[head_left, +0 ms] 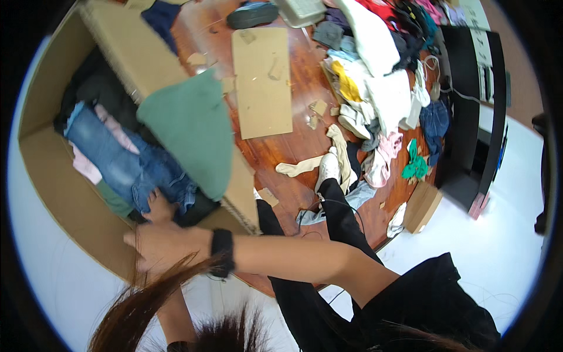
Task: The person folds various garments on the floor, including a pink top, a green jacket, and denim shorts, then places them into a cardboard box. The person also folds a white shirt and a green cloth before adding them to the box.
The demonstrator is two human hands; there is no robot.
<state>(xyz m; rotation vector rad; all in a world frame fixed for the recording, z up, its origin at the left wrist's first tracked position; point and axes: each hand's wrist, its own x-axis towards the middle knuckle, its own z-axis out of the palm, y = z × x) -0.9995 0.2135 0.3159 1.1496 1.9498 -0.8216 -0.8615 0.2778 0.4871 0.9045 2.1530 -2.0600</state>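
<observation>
A large cardboard box stands at the left, holding a heap of clothes. Blue jeans lie on top of dark cloth inside it, with pink cloth beside them. Crossing over from the right, my right hand is at the box's near side; its fingers are blurred and partly behind hair. My left hand appears to reach in beneath it, fingers apart on the lower end of the jeans. Its wrist is hidden. A green cloth hangs over the box's right flap.
A flat cardboard sheet lies on the wooden floor. Clothes are heaped at the upper right, beside a black cabinet. Beige tights lie near my shoe. A small cardboard box stands farther right.
</observation>
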